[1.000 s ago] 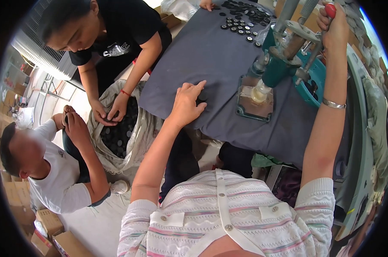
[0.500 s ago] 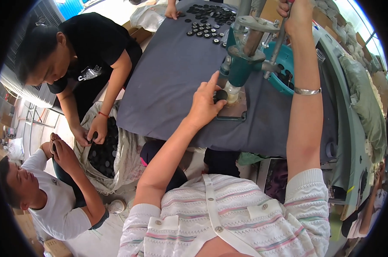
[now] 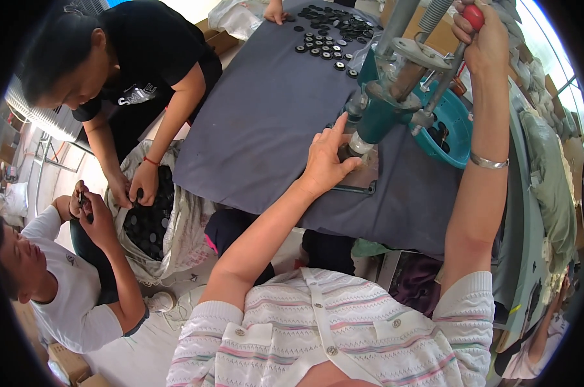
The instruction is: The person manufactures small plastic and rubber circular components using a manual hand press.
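My left hand (image 3: 326, 157) is at the base of a green hand press (image 3: 383, 119), index finger stretched forward. Its thumb and fingers hold a small black round disc (image 3: 345, 153), partly hidden, at the lower tip (image 3: 360, 144) of the press. A metal base plate (image 3: 368, 169) lies under it. My right hand (image 3: 484, 40), raised at the upper right, is wrapped round the red knob (image 3: 474, 17) of the press lever (image 3: 448, 80).
A grey cloth (image 3: 253, 129) covers the table. Several black discs (image 3: 324, 45) lie at its far side by another person's hand (image 3: 276, 11). A turquoise basin (image 3: 458, 142) stands right of the press. Two people at left handle black pieces over a white sack (image 3: 176, 242).
The black disc has gone from beside the press tip to beneath it, with my left hand around it. The view has shifted, so the press appears further right.
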Demonstrator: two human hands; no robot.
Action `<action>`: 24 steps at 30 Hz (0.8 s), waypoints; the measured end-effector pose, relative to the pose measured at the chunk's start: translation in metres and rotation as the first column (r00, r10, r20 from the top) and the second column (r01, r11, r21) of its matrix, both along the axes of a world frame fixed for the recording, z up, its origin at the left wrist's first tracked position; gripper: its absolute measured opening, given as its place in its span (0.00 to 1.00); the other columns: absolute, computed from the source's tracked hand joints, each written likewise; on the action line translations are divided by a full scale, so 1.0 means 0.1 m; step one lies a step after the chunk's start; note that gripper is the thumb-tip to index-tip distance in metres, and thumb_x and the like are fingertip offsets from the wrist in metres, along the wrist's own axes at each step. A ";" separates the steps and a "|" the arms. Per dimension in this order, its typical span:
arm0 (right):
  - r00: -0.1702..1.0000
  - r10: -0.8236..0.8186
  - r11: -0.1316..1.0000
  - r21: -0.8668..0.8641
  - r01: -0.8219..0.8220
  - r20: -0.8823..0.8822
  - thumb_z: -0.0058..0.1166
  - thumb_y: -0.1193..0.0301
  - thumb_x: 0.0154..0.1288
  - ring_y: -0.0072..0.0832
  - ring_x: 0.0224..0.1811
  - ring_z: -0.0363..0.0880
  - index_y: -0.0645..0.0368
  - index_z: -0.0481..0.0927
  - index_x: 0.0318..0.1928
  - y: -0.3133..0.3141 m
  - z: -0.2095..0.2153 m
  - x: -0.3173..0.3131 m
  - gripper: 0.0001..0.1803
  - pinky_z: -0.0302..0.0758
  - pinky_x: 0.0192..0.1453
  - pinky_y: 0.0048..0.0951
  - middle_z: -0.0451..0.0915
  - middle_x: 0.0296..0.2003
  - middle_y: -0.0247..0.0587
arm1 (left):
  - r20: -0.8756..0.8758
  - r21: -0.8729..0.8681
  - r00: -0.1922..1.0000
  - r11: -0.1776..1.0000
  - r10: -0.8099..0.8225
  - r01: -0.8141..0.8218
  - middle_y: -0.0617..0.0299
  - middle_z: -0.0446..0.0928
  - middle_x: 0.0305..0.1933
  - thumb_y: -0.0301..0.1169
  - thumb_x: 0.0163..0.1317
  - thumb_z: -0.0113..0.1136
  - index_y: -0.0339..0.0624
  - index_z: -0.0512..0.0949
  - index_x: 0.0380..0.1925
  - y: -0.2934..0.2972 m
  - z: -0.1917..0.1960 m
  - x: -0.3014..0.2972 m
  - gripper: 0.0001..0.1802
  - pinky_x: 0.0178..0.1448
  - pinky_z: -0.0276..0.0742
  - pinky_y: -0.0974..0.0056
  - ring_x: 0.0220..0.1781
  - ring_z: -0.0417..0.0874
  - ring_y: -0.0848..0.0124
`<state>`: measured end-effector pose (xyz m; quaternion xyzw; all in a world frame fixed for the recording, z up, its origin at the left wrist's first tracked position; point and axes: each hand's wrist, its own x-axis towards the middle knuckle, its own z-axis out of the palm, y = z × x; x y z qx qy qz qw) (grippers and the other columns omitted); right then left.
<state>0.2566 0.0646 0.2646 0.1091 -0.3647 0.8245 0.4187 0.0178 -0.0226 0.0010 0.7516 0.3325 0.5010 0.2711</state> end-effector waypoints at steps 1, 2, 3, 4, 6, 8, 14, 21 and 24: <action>0.958 -0.281 0.958 0.076 0.276 0.058 0.47 0.66 0.65 0.18 0.17 0.63 0.62 0.73 0.36 -0.09 0.02 -0.11 0.10 0.57 0.17 0.19 0.71 0.26 0.37 | -0.010 0.002 1.000 1.000 0.007 -0.007 0.60 0.80 0.45 0.29 0.40 0.74 0.35 0.55 0.68 0.00 -0.01 -0.03 0.54 0.54 0.66 0.58 0.47 0.74 0.59; 0.834 -0.544 0.835 0.165 0.525 0.095 0.47 0.68 0.64 0.19 0.17 0.62 0.64 0.72 0.37 -0.21 0.04 -0.20 0.10 0.56 0.18 0.19 0.70 0.26 0.37 | -0.019 0.003 1.000 1.000 0.011 -0.011 0.59 0.80 0.45 0.30 0.39 0.74 0.35 0.55 0.68 0.00 -0.02 -0.04 0.54 0.53 0.66 0.58 0.46 0.74 0.59; 0.640 -0.761 0.643 0.259 0.720 0.108 0.48 0.69 0.64 0.19 0.18 0.60 0.67 0.72 0.37 -0.38 0.05 -0.33 0.11 0.55 0.19 0.19 0.69 0.25 0.38 | -0.018 -0.010 1.000 1.000 0.015 -0.015 0.59 0.80 0.45 0.30 0.39 0.74 0.35 0.55 0.68 0.01 -0.04 -0.06 0.54 0.53 0.66 0.58 0.46 0.74 0.59; 0.392 -0.915 0.400 0.354 0.846 0.097 0.49 0.71 0.63 0.19 0.18 0.59 0.70 0.71 0.37 -0.56 0.05 -0.45 0.11 0.55 0.20 0.19 0.68 0.25 0.39 | -0.019 0.027 1.000 1.000 0.017 -0.016 0.60 0.80 0.46 0.30 0.38 0.74 0.35 0.55 0.68 0.04 -0.06 -0.06 0.55 0.52 0.65 0.58 0.46 0.74 0.59; 0.128 -0.992 0.119 0.439 0.891 0.009 0.51 0.75 0.59 0.20 0.18 0.57 0.72 0.70 0.35 -0.92 -0.02 -0.65 0.10 0.55 0.22 0.20 0.68 0.25 0.41 | -0.019 0.035 1.000 0.999 0.010 -0.010 0.60 0.80 0.46 0.30 0.38 0.75 0.34 0.55 0.68 0.01 -0.09 -0.06 0.55 0.52 0.65 0.58 0.46 0.74 0.59; 0.102 -0.992 0.049 0.505 0.862 -0.078 0.48 0.72 0.60 0.21 0.18 0.58 0.67 0.73 0.35 -1.19 -0.13 -0.63 0.09 0.56 0.23 0.22 0.69 0.25 0.43 | -0.069 0.009 0.998 1.000 0.006 -0.006 0.58 0.80 0.49 0.31 0.37 0.77 0.37 0.55 0.69 0.02 0.01 -0.03 0.57 0.56 0.65 0.57 0.49 0.75 0.58; 0.035 -0.935 -0.239 0.702 0.671 -0.352 0.46 0.66 0.65 0.27 0.18 0.61 0.55 0.70 0.28 -1.94 -1.07 -0.83 0.10 0.63 0.26 0.32 0.68 0.23 0.42 | -0.061 0.010 0.998 1.000 0.025 -0.024 0.52 0.79 0.51 0.31 0.36 0.76 0.34 0.54 0.68 0.09 0.05 -0.08 0.58 0.58 0.66 0.56 0.51 0.77 0.55; -0.306 -0.898 -0.406 0.861 0.307 -0.315 0.47 0.86 0.58 0.38 0.27 0.72 0.58 0.66 0.29 -2.47 -2.00 -0.78 0.09 0.72 0.54 0.60 0.69 0.26 0.43 | -0.069 -0.003 0.992 0.994 0.105 -0.105 0.45 0.78 0.35 0.35 0.32 0.72 0.32 0.62 0.56 -0.01 0.12 -0.09 0.47 0.40 0.72 0.48 0.41 0.77 0.42; -0.225 -0.909 -0.412 0.831 0.375 -0.350 0.40 0.76 0.61 0.36 0.27 0.67 0.59 0.63 0.28 -2.49 -1.98 -0.63 0.04 0.69 0.59 0.60 0.65 0.26 0.44 | 0.084 0.101 0.996 0.995 -0.009 0.000 0.49 0.76 0.36 0.35 0.33 0.74 0.30 0.54 0.66 0.05 -0.17 0.15 0.58 0.51 0.66 0.54 0.43 0.74 0.51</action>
